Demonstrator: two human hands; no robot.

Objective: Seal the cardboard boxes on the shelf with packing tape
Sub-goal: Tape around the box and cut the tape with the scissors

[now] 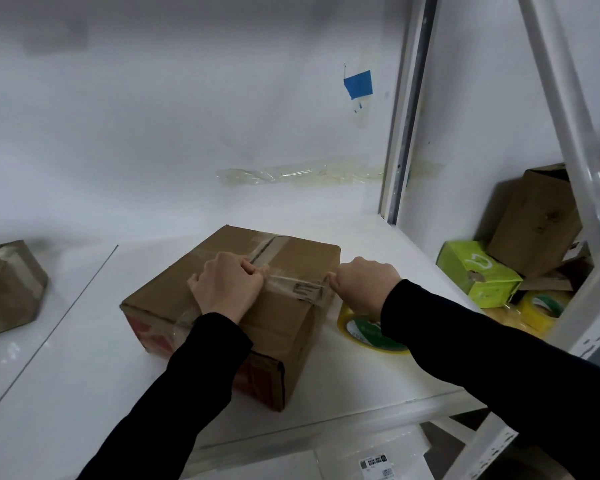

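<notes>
As the left hand (227,284) and right hand (362,284) pinch tape (291,285) across the box (307,259), knuckles up

Green carton (478,271) — blue patch (358,84) on wall (153,133)

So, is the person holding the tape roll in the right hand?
No, the tape roll lies on the shelf beside the box, while the right hand pinches the tape strip on top.

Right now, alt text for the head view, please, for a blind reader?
The left hand and right hand pinch a strip of clear tape stretched across the top of a cardboard box on a white shelf. A yellow tape roll lies beside the box.
</notes>
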